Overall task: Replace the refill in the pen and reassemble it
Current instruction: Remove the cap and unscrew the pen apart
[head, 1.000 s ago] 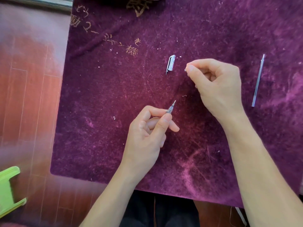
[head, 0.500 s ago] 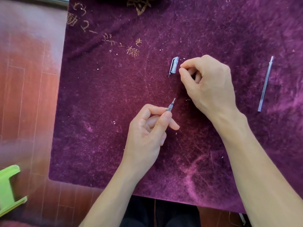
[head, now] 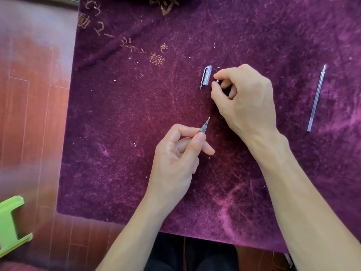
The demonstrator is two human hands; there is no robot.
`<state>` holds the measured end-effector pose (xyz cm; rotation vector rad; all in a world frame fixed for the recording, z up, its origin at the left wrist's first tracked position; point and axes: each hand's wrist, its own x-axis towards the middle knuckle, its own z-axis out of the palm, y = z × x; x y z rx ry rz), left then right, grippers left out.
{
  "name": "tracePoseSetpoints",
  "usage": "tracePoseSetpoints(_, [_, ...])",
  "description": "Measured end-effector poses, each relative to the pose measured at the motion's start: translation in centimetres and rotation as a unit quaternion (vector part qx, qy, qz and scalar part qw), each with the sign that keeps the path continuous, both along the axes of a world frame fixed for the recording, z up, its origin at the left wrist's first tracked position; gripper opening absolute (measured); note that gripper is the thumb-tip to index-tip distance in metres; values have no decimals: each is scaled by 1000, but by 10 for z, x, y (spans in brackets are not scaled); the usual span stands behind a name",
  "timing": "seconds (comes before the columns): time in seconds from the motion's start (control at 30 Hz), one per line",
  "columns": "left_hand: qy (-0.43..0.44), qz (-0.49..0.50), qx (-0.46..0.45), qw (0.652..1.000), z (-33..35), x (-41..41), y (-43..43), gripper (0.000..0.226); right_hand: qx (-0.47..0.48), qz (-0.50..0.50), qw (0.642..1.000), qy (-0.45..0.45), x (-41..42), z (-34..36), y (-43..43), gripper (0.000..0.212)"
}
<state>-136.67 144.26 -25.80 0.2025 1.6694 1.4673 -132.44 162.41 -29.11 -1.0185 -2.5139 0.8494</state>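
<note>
My left hand [head: 175, 157] grips a pen [head: 204, 127] between thumb and forefinger. Only its clear front end and metal tip stick out, pointing up and right; the rest is hidden in the hand. My right hand [head: 244, 98] hovers just right of the clear pen cap [head: 206, 76], which lies on the purple cloth. Its thumb and forefinger pinch a tiny pale piece [head: 217, 81], too small to identify. A thin clear refill tube [head: 317, 98] lies alone on the cloth at the far right.
The purple velvet cloth [head: 136, 133] with gold lettering covers a reddish wooden table [head: 29, 114]. Small white crumbs dot the cloth. A green plastic object [head: 11, 225] sits at the lower left, off the cloth.
My right hand has moved left, its pinched fingertips ending right beside the cap. The left hand has held still with the pen.
</note>
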Motion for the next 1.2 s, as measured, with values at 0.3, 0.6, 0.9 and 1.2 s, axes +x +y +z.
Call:
tracePoseSetpoints(0.3, [4,-4,0,1000,5,4,-2,9,-102,-103,983,109,21,29,-5,17])
tracePoseSetpoints(0.6, [6,-38,5,999,8,27,-4,12,-462,-124,866,146,88,36,-67,8])
tracePoseSetpoints(0.9, [9,-66,6,998,8,54,-12,16,-522,-156,816,191,116,42,-81,6])
tracePoseSetpoints(1.2, [12,-81,10,997,10,66,-15,13,-565,-186,787,166,128,49,-78,6])
